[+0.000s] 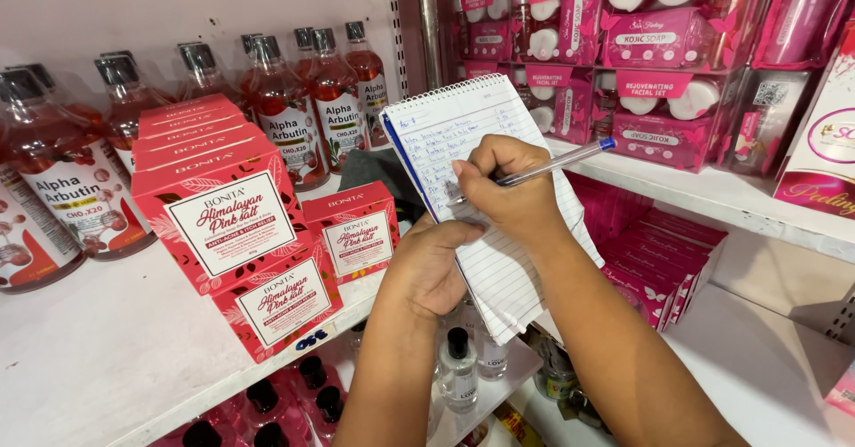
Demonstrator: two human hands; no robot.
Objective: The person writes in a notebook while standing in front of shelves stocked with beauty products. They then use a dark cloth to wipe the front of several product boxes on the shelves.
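I see my right hand (506,189) with its grip closed tight around a slim clear plastic pen with a blue cap (548,167), fingers pinched together near the writing end. The pen's long axis runs from lower left to upper right: the tip presses on the paper at the lower left, and the blue cap points up and right toward the shelves of pink boxed facial sets (655,46).

My left hand (432,264) has its grip curled shut on the lower left edge of a white lined spiral notepad with blue handwriting (463,131), holding it from beneath. The notepad is held in the air in front of the shelf edge, tilted, its long axis running from upper left down to lower right, with the spiral binding at the top.

Just left of the notepad, red-and-white cardboard boxes (233,224) are stacked on the white shelf (107,358), with red liquid bottles with dark caps (285,109) behind them. Small clear bottles with black caps (458,371) stand on the shelf below my hands.
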